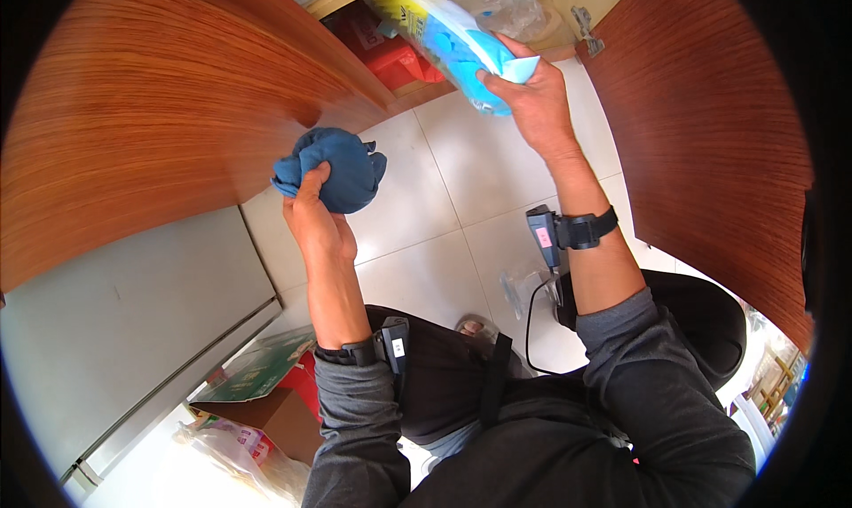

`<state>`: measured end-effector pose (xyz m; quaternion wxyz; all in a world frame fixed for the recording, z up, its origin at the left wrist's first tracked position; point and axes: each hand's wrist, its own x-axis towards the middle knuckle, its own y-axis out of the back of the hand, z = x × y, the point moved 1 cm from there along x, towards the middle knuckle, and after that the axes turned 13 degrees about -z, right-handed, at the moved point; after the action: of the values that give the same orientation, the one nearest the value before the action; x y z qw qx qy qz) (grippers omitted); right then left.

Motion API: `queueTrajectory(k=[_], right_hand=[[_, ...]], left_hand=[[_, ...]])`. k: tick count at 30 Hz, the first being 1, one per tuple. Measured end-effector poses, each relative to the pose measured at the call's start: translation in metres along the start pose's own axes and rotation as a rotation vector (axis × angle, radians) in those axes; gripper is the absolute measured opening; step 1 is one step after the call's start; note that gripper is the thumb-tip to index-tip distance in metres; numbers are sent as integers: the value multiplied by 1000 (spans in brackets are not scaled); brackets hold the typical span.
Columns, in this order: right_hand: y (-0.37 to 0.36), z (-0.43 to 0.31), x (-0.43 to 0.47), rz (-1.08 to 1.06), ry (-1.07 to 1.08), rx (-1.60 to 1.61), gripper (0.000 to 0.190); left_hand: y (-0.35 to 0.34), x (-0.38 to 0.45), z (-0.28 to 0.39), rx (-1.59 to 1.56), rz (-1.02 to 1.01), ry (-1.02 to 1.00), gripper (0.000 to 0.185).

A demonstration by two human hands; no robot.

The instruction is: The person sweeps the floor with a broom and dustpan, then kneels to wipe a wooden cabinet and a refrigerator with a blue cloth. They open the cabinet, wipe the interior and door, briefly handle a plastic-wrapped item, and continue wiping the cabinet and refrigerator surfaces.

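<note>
A bunched blue cloth (343,168) is in my left hand (319,222), with the thumb pressed over it, close to the wooden door panel on the left. My right hand (542,105) grips the near end of a long, glossy plastic package (452,42) in blue, white and yellow. The package's far end reaches over the cabinet's front edge (426,97). Behind it, inside the cabinet, lie a red plastic bag (399,62) and clear plastic bags (516,9). A device is strapped to each of my wrists.
An open wooden cabinet door (705,128) with a metal hinge (587,32) stands at the right. A wooden panel (153,109) and a grey appliance-like surface (133,328) fill the left. An open cardboard box (286,421) and a plastic bag (233,455) sit at lower left on the floor's side.
</note>
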<state>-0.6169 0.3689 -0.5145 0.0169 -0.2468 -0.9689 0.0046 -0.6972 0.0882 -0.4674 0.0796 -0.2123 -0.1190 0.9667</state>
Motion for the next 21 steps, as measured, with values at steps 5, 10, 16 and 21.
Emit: queueTrajectory(k=[5, 10, 16, 21], right_hand=[[-15, -4, 22, 168, 143, -63, 58], [-27, 12, 60, 139, 160, 315, 50], [-55, 30, 98, 122, 162, 467, 31], [-75, 27, 116, 128, 63, 532, 29]], left_hand=[[2, -2, 0, 15, 9, -5, 42], [1, -4, 0, 24, 27, -28, 41], [-6, -8, 3, 69, 26, -52, 41], [-11, -10, 4, 93, 60, -40, 43]])
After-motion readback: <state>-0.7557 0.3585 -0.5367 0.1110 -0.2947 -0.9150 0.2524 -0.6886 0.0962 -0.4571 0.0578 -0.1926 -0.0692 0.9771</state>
